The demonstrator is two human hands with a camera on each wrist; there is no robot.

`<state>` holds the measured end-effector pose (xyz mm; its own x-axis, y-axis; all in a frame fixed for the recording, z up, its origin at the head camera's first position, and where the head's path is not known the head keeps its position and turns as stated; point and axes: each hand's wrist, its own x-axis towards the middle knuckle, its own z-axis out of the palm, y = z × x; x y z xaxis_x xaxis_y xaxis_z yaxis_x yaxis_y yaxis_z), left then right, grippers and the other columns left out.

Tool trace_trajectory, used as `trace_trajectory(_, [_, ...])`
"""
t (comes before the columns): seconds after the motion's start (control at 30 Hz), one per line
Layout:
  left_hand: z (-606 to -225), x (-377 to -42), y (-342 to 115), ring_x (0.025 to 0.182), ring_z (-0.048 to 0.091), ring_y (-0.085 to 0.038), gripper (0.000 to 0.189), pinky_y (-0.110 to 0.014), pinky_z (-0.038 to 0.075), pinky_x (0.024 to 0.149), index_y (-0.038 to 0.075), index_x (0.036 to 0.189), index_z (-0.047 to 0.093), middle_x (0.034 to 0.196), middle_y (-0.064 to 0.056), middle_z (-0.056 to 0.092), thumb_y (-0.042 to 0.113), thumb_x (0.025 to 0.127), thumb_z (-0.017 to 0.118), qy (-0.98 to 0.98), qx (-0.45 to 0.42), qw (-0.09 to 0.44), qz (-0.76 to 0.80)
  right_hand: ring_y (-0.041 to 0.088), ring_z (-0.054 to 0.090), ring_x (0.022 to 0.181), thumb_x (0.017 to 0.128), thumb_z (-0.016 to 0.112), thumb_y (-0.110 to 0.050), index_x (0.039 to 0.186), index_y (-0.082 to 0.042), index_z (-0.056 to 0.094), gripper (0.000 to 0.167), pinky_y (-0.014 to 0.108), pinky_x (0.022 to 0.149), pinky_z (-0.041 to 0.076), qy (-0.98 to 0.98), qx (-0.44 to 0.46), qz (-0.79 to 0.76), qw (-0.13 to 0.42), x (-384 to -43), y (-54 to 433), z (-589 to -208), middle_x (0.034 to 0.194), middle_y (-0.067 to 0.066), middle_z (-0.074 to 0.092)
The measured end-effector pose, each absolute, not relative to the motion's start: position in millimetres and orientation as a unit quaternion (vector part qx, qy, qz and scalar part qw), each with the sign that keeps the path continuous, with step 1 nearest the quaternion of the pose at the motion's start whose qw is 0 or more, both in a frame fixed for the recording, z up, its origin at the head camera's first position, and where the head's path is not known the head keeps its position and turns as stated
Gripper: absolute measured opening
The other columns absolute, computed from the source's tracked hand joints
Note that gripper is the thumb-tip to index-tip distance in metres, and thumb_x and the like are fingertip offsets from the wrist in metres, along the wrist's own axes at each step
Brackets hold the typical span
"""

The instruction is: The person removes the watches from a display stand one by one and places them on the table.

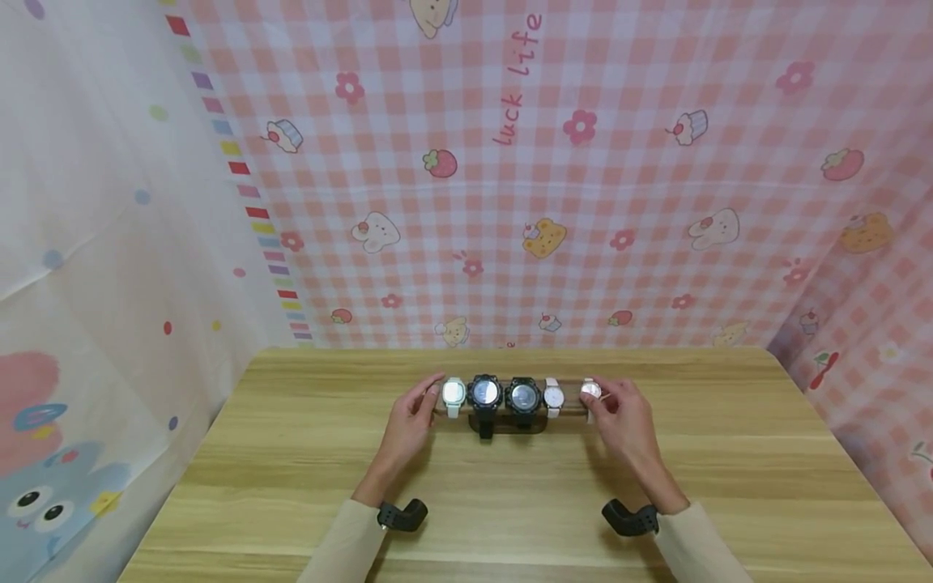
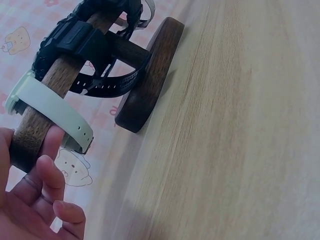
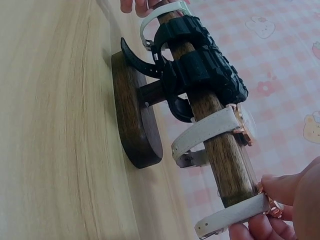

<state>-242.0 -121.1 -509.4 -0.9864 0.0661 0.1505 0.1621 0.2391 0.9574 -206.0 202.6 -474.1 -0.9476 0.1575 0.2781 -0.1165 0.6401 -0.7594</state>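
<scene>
A dark wooden watch stand (image 3: 135,115) on the table carries a row of watches on its raised crossbar (image 2: 61,75). My left hand (image 1: 410,419) grips the crossbar's left end, thumb on one side and fingers beneath, right beside a pale green watch (image 2: 55,106). Two bulky black watches (image 1: 485,392) sit over the middle, one with its strap end hanging. To their right is a white-strapped watch with a rose-gold case (image 3: 212,127). At the bar's right end my right hand (image 1: 625,414) pinches another white-strapped watch (image 3: 235,215) by its rose-gold case, its strap overlapping the bar's tip.
The wood-grain table (image 1: 496,502) extends around the stand. Behind it hangs a pink checked cloth (image 1: 503,202), with a white patterned cloth (image 1: 109,243) at the left. A black band with a camera mount (image 1: 402,516) is on each wrist.
</scene>
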Motion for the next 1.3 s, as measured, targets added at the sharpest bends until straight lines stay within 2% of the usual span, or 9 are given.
trace_trajectory(0.17, [-510.0, -242.4, -120.6, 0.060, 0.051, -0.017, 0.036, -0.021, 0.040, 0.050, 0.012, 0.137, 0.060, 0.073, -0.026, 0.055, 0.027, 0.105, 0.050, -0.789, -0.077, 0.045, -0.608, 0.022, 0.059, 0.080, 0.090, 0.072, -0.008, 0.121, 0.006, 0.066, 0.035, 0.023, 0.067, 0.047, -0.887, -0.008, 0.426, 0.178, -206.1, 205.9, -474.8, 0.098, 0.018, 0.062])
trace_trajectory(0.4, [-499.9, -236.8, -118.5, 0.060, 0.049, -0.015, 0.035, -0.020, 0.038, 0.050, 0.012, 0.137, 0.060, 0.070, -0.019, 0.054, 0.024, 0.106, 0.049, -0.784, -0.071, 0.039, -0.615, 0.020, 0.058, 0.079, 0.089, 0.074, -0.008, 0.121, 0.006, 0.066, 0.035, 0.021, 0.068, 0.047, -0.885, -0.003, 0.428, 0.186, -206.4, 210.3, -478.4, 0.094, 0.016, 0.064])
trace_trajectory(0.6, [-508.9, -240.0, -120.2, 0.060, 0.048, -0.012, 0.036, -0.019, 0.038, 0.049, 0.014, 0.138, 0.059, 0.077, -0.030, 0.055, 0.027, 0.106, 0.049, -0.786, -0.071, 0.040, -0.612, 0.016, 0.057, 0.074, 0.088, 0.074, -0.005, 0.124, 0.005, 0.064, 0.039, 0.020, 0.064, 0.047, -0.885, 0.019, 0.424, 0.194, -203.8, 213.4, -479.1, 0.085, 0.013, 0.065])
trace_trajectory(0.97, [-509.8, -240.1, -120.1, 0.059, 0.048, -0.010, 0.035, -0.019, 0.039, 0.051, 0.015, 0.137, 0.060, 0.080, -0.031, 0.055, 0.027, 0.105, 0.050, -0.786, -0.069, 0.042, -0.613, 0.002, 0.049, 0.065, 0.080, 0.080, 0.000, 0.111, 0.004, 0.070, 0.033, 0.020, 0.056, 0.043, -0.879, 0.089, 0.389, 0.261, -185.5, 221.6, -478.5, 0.075, 0.003, 0.061])
trace_trajectory(1.3, [-510.7, -240.6, -120.8, 0.059, 0.049, -0.012, 0.036, -0.019, 0.038, 0.050, 0.015, 0.137, 0.060, 0.078, -0.031, 0.055, 0.029, 0.105, 0.050, -0.783, -0.070, 0.040, -0.617, 0.000, 0.046, 0.062, 0.072, 0.084, 0.004, 0.105, 0.006, 0.073, 0.035, 0.017, 0.052, 0.041, -0.885, 0.143, 0.356, 0.263, -169.1, 225.4, -476.7, 0.072, -0.004, 0.058])
